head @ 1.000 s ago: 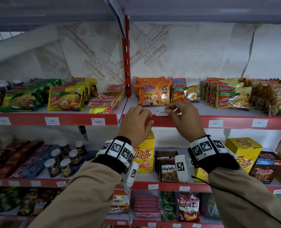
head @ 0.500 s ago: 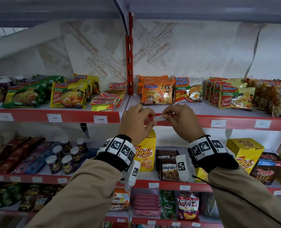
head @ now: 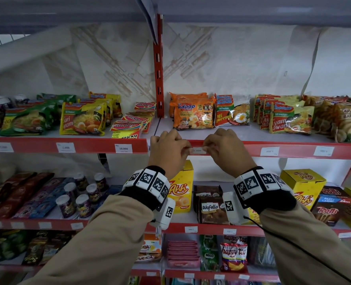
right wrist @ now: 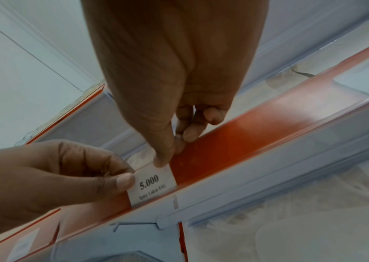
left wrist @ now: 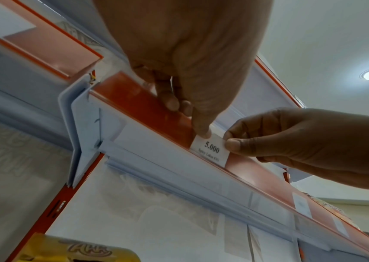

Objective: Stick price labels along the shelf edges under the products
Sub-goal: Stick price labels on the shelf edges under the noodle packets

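A white price label (head: 197,150) printed "5.000" lies against the red shelf edge (head: 252,149), just below the orange Sedaap noodle packs (head: 192,114). My left hand (head: 185,150) pinches the label's left end and my right hand (head: 208,150) pinches its right end. In the left wrist view my left thumb presses the top left corner of the label (left wrist: 211,150). In the right wrist view the label (right wrist: 152,186) sits on the red strip, with its lower edge at the strip's bottom lip.
Other labels (head: 123,148) (head: 269,151) are on the same edge to the left and right. Noodle packs (head: 287,118) fill the shelf above. Yellow Ahh boxes (head: 181,188) and Wafello packs (head: 210,206) stand on the shelf below my wrists.
Both hands have brought the label down from the shelf top onto the front of the red edge strip, and they now hold it flat there.
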